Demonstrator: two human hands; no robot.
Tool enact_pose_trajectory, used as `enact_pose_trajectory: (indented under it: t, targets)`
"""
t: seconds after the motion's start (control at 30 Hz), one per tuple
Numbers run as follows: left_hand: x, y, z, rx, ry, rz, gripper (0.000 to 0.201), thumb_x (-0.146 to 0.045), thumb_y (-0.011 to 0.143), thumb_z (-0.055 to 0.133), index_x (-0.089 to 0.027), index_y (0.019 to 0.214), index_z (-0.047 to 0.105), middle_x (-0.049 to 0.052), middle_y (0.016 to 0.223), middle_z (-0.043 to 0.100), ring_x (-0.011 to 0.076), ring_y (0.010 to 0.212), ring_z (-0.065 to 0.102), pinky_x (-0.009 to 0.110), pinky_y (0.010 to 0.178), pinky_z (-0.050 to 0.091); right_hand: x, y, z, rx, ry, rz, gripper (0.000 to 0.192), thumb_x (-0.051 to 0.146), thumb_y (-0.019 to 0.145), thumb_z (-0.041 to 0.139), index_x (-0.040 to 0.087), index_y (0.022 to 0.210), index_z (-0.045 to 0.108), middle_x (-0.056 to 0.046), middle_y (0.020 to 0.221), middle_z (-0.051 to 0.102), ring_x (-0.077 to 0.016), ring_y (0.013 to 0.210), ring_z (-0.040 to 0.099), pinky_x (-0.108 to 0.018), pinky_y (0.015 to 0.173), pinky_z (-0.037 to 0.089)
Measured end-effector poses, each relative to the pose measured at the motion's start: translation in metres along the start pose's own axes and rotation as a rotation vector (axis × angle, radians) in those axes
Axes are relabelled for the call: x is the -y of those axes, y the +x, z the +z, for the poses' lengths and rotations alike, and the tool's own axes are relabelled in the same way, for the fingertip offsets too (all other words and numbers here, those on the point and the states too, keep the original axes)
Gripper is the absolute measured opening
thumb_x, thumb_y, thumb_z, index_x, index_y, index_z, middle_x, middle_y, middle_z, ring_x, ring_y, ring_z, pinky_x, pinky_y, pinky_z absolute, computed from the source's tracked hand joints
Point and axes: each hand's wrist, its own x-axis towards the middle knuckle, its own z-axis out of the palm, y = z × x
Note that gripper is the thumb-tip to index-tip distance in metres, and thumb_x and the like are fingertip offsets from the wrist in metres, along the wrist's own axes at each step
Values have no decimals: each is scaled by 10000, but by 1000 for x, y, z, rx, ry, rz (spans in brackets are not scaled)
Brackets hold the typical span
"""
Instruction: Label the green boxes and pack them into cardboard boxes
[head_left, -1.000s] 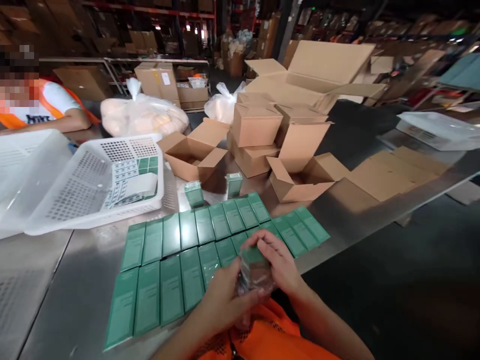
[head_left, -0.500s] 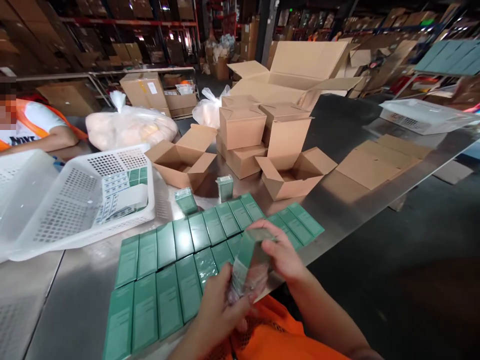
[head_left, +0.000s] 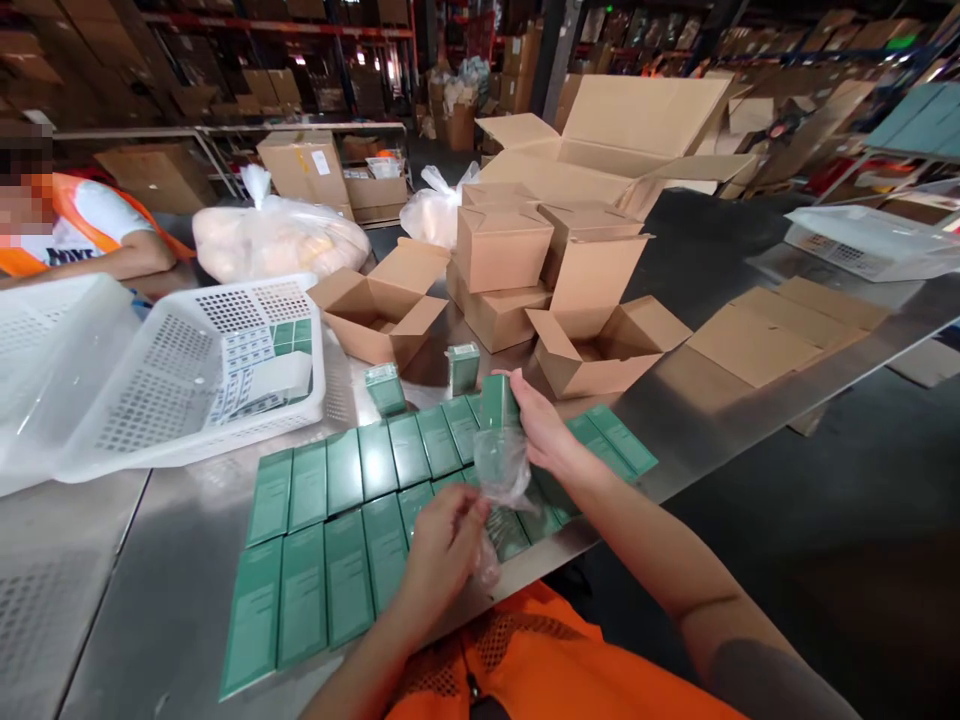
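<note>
My right hand (head_left: 541, 428) grips a green box (head_left: 498, 402) and holds it upright above the table. A clear plastic wrap (head_left: 501, 468) hangs from the box's lower end. My left hand (head_left: 441, 545) pinches the bottom of that wrap. Beneath both hands, several flat green boxes (head_left: 352, 520) lie side by side in two rows on the steel table (head_left: 150, 600). Two more small green boxes (head_left: 463, 366) stand upright just beyond the rows.
A white perforated basket (head_left: 187, 370) with label sheets sits at the left. Open brown cartons (head_left: 382, 305) and stacked closed ones (head_left: 502, 250) stand behind the rows, flat cardboard (head_left: 780, 330) at the right. Another person in an orange vest (head_left: 82, 235) sits at far left.
My right hand has lifted the green box up and away from my body, drawing it out of the clear wrap, while my left hand stays low holding the wrap.
</note>
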Motion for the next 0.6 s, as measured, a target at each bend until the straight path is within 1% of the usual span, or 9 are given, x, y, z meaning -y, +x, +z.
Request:
enact_pose_trajectory:
  t: [0.07,0.1,0.17,0.23,0.33,0.4,0.5,0.57,0.6]
  targets:
    - [0,2,2,-8,62,83,377,-468,948,512,-184,732,633,29,694,610,168,649,562,280,629,381,-3,-1,6,1,11,-15,459,640,812,696,235,1022,643,7,868,730,-186,850,704,-297,748,587]
    - [-1,2,3,-26,49,79,370,-471,954,498,-186,757,628,29,707,616,166,639,565,279,621,385,-4,0,9,-25,19,-4,455,636,823,687,237,1036,635,6,877,731,-187,860,704,-301,752,587]
    - [-3,2,3,-72,-6,12,331,-497,922,559,-182,997,631,19,749,643,165,614,572,276,601,398,-4,0,12,-98,43,40,438,625,866,643,237,1068,616,-6,890,734,-194,864,707,-316,746,588]
    - [-5,4,3,-92,-27,-34,427,-508,871,635,-171,1130,592,9,745,662,167,604,575,270,583,400,-9,-4,16,-145,58,75,448,636,897,592,238,1102,602,-21,898,735,-204,857,708,-333,736,590]
    - [-7,8,1,-41,45,24,283,-447,895,577,-178,853,654,12,646,649,165,587,564,263,564,373,-18,-9,13,-118,-3,61,547,727,877,536,236,1107,605,-46,878,728,-227,832,704,-361,718,589]
    - [-5,7,-3,-7,101,83,288,-336,874,555,-188,633,611,37,659,671,168,601,581,264,567,372,-16,-3,0,-94,-179,-41,630,797,868,446,239,1116,603,-55,857,713,-235,809,694,-370,700,583]
    - [4,-8,-15,-56,39,116,295,-173,709,606,-185,461,448,81,867,740,198,732,651,265,613,421,5,27,-36,-115,-670,-297,697,824,887,274,250,1142,574,-42,836,668,-220,775,663,-355,667,562]
    - [12,-25,-23,-106,-127,69,319,-140,653,625,-187,451,383,57,793,713,180,695,627,252,598,424,21,53,-65,-153,-808,-357,671,828,849,362,245,1120,554,-42,866,641,-220,798,637,-354,689,548]
    - [16,-35,-27,-109,-231,15,276,-146,647,647,-189,483,429,28,704,669,160,636,587,242,572,411,27,65,-78,-167,-869,-377,641,811,833,427,240,1100,544,-49,905,637,-223,838,629,-359,732,543]
